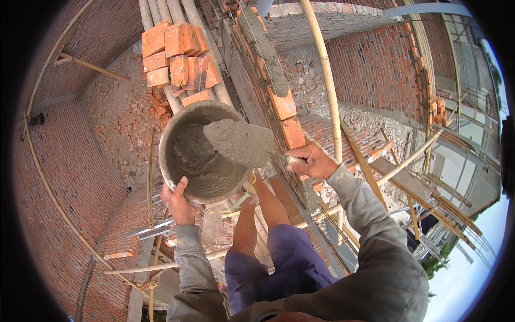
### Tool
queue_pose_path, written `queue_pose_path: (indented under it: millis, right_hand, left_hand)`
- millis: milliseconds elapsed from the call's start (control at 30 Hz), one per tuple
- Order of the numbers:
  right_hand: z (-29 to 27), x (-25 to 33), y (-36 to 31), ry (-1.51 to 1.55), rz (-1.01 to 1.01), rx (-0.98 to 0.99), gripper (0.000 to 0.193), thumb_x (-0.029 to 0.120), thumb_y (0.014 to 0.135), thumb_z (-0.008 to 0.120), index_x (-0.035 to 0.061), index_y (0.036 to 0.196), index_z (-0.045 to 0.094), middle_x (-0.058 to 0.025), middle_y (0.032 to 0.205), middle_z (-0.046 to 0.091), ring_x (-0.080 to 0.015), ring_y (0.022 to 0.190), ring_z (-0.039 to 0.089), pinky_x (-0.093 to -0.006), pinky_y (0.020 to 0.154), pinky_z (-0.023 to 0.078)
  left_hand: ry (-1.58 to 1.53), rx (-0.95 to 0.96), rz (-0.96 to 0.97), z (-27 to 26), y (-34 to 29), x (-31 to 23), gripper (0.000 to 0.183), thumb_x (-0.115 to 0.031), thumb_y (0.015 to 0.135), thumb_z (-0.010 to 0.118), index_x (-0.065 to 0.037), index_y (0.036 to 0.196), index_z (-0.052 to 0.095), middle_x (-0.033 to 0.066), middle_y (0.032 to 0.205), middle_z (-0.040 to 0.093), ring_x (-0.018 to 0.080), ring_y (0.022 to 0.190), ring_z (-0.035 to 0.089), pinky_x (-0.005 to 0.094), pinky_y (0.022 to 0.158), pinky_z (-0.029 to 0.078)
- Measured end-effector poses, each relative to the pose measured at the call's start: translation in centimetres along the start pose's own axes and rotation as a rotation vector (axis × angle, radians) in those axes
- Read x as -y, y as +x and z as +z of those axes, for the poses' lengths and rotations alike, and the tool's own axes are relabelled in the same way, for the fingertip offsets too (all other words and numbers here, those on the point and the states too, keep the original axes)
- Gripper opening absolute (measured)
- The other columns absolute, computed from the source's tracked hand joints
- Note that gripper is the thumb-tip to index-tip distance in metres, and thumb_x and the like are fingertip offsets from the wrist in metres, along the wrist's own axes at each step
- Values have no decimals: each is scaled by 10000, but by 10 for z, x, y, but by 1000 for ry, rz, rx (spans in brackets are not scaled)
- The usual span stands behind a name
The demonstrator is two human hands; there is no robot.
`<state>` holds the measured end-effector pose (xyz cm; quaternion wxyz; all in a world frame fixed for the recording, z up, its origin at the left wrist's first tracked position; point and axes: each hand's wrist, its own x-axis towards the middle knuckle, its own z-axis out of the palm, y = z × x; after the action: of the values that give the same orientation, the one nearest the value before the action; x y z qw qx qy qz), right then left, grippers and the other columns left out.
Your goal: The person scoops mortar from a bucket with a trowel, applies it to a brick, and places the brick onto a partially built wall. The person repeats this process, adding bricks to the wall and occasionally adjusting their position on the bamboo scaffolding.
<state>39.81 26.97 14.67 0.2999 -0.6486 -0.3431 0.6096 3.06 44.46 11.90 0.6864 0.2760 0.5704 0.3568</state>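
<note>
My left hand (179, 203) grips the lower left rim of a round bucket (170, 121), thumb over the edge. Grey wet mortar (185, 147) lies inside it. My right hand (313, 162) is closed round the pale handle of a trowel (292, 159). A thick heap of mortar covers the trowel's blade, which sits over the bucket's right side; the metal beneath is hidden. Just beyond the right hand runs a brick wall top with a few orange bricks (283, 105) in line and a strip of fresh mortar (263, 48) farther along.
A stack of orange bricks (177, 53) rests on bamboo poles (161, 11) beyond the bucket. An upright bamboo pole (327, 64) stands right of the wall. Broken brick rubble (118, 107) lies far below at left. Planks and poles (418, 188) form scaffolding at right.
</note>
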Motion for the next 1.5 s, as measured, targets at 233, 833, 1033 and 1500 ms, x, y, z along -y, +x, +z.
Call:
queue_pose_path:
  millis: [233,833,1033,1500]
  right_hand:
    - [-77,-23,34,97,77,-413,247,171,971,762,-26,1121,763,-7,708,639,-70,609,533,-291,544,435]
    - [-135,-43,312,-264,91,-968,270,222,780,700,-43,818,741,-261,811,747,-423,815,744,-502,753,553]
    - [-120,-27,324,-393,146,-972,282,174,740,681,-72,862,746,-320,876,737,-498,908,732,-534,834,559]
    - [-41,-56,241,-844,117,-744,172,31,829,690,-90,944,731,-303,1058,677,-478,949,720,-518,812,604]
  left_hand:
    - [73,-341,-152,-107,-41,39,444,65,855,665,-53,1283,670,80,1228,701,248,1113,662,447,1015,537]
    - [268,-832,-387,-270,-152,55,593,49,712,677,-39,1299,658,119,1216,692,322,1068,666,502,987,559]
    - [230,-624,-351,-248,-146,53,527,14,772,682,-25,1292,604,123,1188,653,309,1047,638,492,939,539]
    - [262,-543,-384,-205,-123,51,521,27,747,701,-79,1256,662,70,1176,692,287,1063,647,502,1006,540]
